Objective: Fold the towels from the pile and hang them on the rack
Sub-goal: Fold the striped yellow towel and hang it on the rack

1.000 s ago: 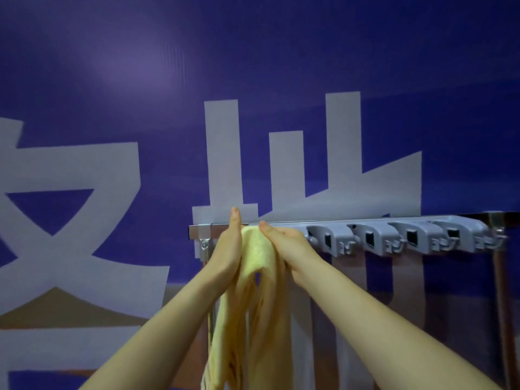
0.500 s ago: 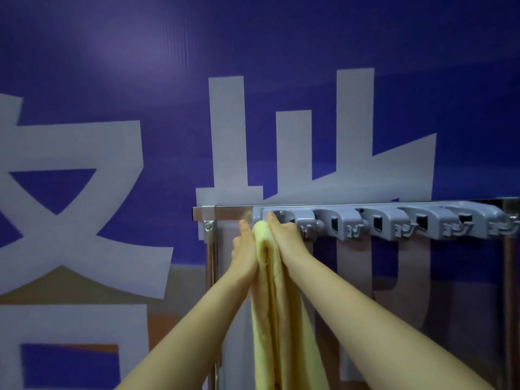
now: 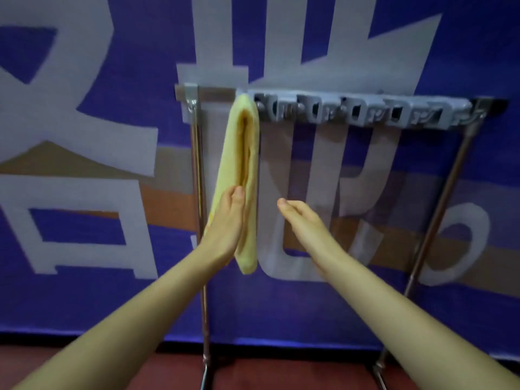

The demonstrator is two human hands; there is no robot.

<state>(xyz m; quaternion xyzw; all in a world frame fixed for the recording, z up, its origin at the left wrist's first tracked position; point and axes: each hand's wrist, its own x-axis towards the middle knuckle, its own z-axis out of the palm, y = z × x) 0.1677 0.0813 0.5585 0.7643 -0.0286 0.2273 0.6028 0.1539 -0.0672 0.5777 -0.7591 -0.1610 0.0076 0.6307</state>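
Hanging folded on rack (image 3: 363,109), yellow towel (image 3: 244,153); left hand (image 3: 226,223) flat against it, right hand (image 3: 302,220) released.

Staged indoor space, printed banner wall (image 3: 84,291)

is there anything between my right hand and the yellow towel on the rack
Nothing visible. The right hand is open beside the yellow towel with only bare air between them. The left hand lies flat against the towel's other side.
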